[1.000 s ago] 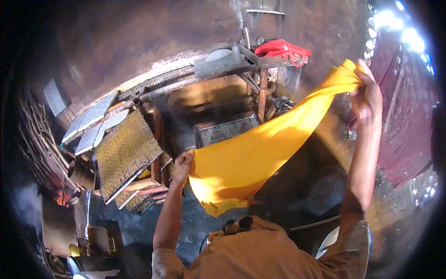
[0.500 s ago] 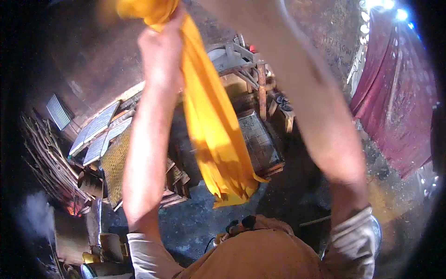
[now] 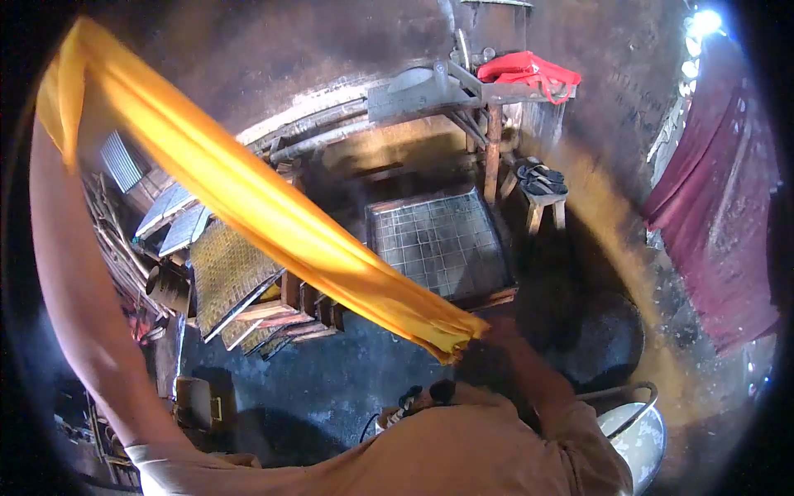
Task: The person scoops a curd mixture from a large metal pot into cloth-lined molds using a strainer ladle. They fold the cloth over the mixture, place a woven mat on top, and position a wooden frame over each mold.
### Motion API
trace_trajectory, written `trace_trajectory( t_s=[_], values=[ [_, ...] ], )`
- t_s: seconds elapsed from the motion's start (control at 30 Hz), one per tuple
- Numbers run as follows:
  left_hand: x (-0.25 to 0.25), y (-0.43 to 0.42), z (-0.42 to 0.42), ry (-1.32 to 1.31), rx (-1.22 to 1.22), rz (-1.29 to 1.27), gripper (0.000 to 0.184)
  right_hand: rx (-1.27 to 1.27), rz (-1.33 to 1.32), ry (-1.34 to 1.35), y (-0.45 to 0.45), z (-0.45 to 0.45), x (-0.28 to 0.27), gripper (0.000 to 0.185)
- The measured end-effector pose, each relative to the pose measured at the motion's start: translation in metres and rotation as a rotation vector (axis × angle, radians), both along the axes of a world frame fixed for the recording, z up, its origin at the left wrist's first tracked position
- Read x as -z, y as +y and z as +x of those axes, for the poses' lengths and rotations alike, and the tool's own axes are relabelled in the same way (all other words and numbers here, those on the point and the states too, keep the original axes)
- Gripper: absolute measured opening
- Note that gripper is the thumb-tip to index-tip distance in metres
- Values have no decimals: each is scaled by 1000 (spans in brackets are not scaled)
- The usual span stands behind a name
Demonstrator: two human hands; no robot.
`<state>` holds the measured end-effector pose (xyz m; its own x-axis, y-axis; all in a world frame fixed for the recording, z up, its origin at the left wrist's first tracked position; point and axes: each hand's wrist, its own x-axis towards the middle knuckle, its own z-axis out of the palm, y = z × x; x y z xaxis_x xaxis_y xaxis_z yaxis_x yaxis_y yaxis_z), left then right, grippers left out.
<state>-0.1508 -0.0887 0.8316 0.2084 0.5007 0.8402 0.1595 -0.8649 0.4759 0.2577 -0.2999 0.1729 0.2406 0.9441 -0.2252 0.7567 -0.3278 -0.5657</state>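
Note:
A long yellow cloth (image 3: 248,211) stretches slantwise across the head view, from the upper left down to the middle. At its upper end my left arm is raised high, and the cloth wraps over my left hand (image 3: 56,136), hiding its fingers. The taut cloth is held there. My right hand (image 3: 494,337), low in front of my chest and in shadow, is closed around the gathered lower end. Its separate fingers are hard to make out.
A framed grid tray (image 3: 438,244) lies ahead, with stacked wooden frames (image 3: 289,310) to its left. Sandals sit on a small stool (image 3: 546,197). A red bag (image 3: 529,70) rests on a shelf. A metal bucket (image 3: 641,438) stands at right, near a maroon curtain (image 3: 715,207).
My left arm has swung outward to the left, and my right hand has come down to the cloth's lower end. The cloth, hanging before, is now pulled out diagonally.

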Motion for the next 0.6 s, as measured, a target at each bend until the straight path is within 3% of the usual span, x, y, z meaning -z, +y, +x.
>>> trace_trajectory(
  t_s=[0.13,0.17,0.2,0.23,0.27,0.47,0.6],
  values=[
    [4,7,-34,174,-245,54,34,458,620,-110,-49,104,43,21],
    [7,7,-42,210,-289,66,34,539,867,100,-56,130,31,31],
    [11,8,-48,247,-329,76,34,258,1230,70,-62,162,8,42],
    [15,11,-54,287,-370,86,35,704,1124,907,-65,176,-13,49],
    [17,13,-60,321,-400,94,35,799,1104,1024,-70,193,-45,47],
    [47,21,-95,498,-525,158,37,337,476,384,-109,201,-228,42],
    [80,18,-108,707,-613,422,38,-91,206,-209,-110,176,-332,43]
  ],
)
